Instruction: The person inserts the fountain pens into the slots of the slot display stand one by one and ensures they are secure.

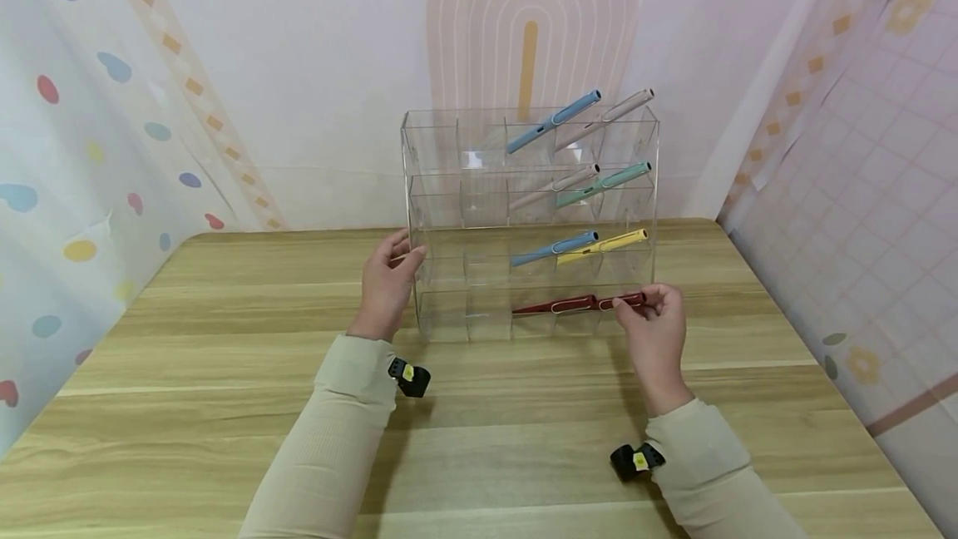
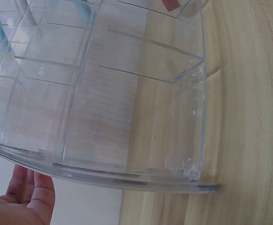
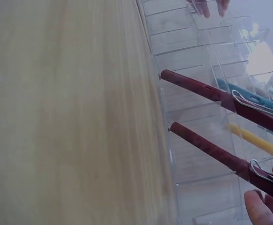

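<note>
A clear acrylic pen rack (image 1: 410,198) with tiered compartments stands upright on the table. My left hand (image 1: 384,289) holds its left side wall, thumb in front and fingers behind, as the left wrist view shows. At the lower right, my right hand (image 1: 657,335) pinches a dark red pen (image 3: 211,150) near its clip end; the pen's other end is down in a bottom-row compartment. Beside it another dark red pen (image 1: 554,305) leans in the same row. One row up lean a blue pen (image 1: 554,249) and a yellow pen (image 1: 602,246).
Higher rows hold a pale pink pen (image 1: 557,186), a green pen (image 1: 604,184), a blue pen (image 1: 554,121) and a pale pink pen (image 1: 608,117). Under the rack is a wood-grain table (image 1: 224,339). A patterned curtain (image 1: 314,90) hangs behind.
</note>
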`<action>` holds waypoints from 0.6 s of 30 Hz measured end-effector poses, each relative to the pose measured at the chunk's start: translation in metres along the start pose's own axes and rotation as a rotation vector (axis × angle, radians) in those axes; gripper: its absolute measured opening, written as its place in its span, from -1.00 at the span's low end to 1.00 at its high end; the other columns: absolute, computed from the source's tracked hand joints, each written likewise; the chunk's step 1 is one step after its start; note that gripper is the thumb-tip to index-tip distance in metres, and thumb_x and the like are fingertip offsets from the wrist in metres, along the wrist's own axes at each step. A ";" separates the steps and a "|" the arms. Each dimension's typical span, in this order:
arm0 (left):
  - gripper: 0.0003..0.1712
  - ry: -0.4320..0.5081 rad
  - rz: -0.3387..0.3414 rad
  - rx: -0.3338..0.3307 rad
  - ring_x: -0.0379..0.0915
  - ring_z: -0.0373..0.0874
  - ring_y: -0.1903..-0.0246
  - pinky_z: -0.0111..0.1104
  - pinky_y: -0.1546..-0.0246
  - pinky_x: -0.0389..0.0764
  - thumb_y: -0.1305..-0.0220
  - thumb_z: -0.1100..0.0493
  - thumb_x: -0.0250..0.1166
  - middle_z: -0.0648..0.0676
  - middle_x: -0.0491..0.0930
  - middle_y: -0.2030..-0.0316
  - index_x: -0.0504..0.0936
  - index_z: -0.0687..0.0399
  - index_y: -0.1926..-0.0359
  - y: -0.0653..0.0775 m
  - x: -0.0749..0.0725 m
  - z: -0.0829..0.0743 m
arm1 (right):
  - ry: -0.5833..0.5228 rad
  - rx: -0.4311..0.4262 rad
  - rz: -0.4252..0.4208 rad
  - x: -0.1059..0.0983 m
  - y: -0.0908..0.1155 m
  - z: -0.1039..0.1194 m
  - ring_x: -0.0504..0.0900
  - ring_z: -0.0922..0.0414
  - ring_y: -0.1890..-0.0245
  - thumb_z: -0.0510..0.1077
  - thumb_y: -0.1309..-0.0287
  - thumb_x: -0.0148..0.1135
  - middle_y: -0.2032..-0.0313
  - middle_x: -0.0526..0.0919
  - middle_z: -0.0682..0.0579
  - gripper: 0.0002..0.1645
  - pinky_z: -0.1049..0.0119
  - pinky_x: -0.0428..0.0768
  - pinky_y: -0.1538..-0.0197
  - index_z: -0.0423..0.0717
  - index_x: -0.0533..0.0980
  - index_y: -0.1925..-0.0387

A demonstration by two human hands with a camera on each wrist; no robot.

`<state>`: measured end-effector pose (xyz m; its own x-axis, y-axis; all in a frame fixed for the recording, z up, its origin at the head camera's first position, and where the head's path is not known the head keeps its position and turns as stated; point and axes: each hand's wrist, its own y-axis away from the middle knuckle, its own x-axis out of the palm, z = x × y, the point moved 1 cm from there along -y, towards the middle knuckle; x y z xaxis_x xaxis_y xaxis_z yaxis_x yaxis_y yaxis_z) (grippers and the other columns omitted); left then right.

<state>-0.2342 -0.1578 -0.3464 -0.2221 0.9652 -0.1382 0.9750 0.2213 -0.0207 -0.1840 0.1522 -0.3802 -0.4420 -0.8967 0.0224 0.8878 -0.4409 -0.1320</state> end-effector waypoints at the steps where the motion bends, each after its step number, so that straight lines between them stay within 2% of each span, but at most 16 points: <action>1: -0.45 -0.001 0.002 -0.002 0.29 0.06 -0.19 -0.09 -0.19 0.37 -0.41 0.16 0.13 0.25 0.34 -0.22 0.32 0.08 -0.37 0.000 0.000 0.000 | 0.013 0.007 0.007 -0.001 0.000 0.001 0.50 0.33 0.30 -0.45 -0.08 0.24 0.22 0.41 0.04 -0.61 0.60 0.50 0.29 -0.20 0.27 0.15; 6: -0.41 -0.030 0.033 -0.013 0.25 0.08 -0.22 -0.09 -0.20 0.37 -0.42 0.08 0.13 0.25 0.29 -0.29 0.28 0.07 -0.40 0.001 -0.004 0.001 | 0.074 0.019 0.025 -0.010 0.005 0.011 0.44 0.28 0.20 -0.25 -0.23 0.21 0.11 0.36 0.04 -0.57 0.59 0.46 0.22 -0.24 0.25 -0.04; 8: -0.39 -0.070 0.054 0.007 0.25 0.09 -0.22 -0.08 -0.19 0.38 -0.43 0.04 0.11 0.25 0.28 -0.30 0.24 0.07 -0.42 0.004 -0.006 0.002 | 0.084 0.005 0.012 -0.016 0.005 0.016 0.43 0.30 0.20 -0.20 -0.29 0.15 0.11 0.37 0.05 -0.57 0.59 0.45 0.21 -0.26 0.24 -0.08; 11: -0.36 -0.158 0.089 0.055 0.26 0.10 -0.20 -0.07 -0.17 0.39 -0.45 -0.02 0.06 0.26 0.28 -0.29 0.18 0.09 -0.44 0.010 -0.013 0.006 | 0.126 -0.024 0.003 -0.027 0.003 0.025 0.42 0.34 0.18 -0.16 -0.35 0.06 0.12 0.38 0.12 -0.59 0.58 0.43 0.18 -0.24 0.23 -0.14; 14: -0.33 -0.264 0.122 0.108 0.23 0.16 -0.21 -0.02 -0.18 0.35 -0.47 -0.05 0.02 0.30 0.26 -0.28 0.15 0.16 -0.44 0.016 -0.023 0.008 | 0.224 -0.056 0.040 -0.040 -0.002 0.032 0.37 0.31 0.06 -0.11 -0.40 -0.01 0.04 0.38 0.13 -0.52 0.52 0.36 0.05 -0.22 0.22 -0.25; 18: -0.29 -0.430 0.156 0.173 0.14 0.27 -0.26 0.09 -0.22 0.28 -0.48 -0.05 0.01 0.39 0.19 -0.31 0.11 0.28 -0.43 0.026 -0.040 0.011 | 0.377 -0.120 0.155 -0.058 -0.008 0.038 0.30 0.06 -0.22 -0.01 -0.44 -0.08 -0.21 0.33 -0.09 -0.35 0.21 0.33 -0.13 -0.22 0.10 -0.41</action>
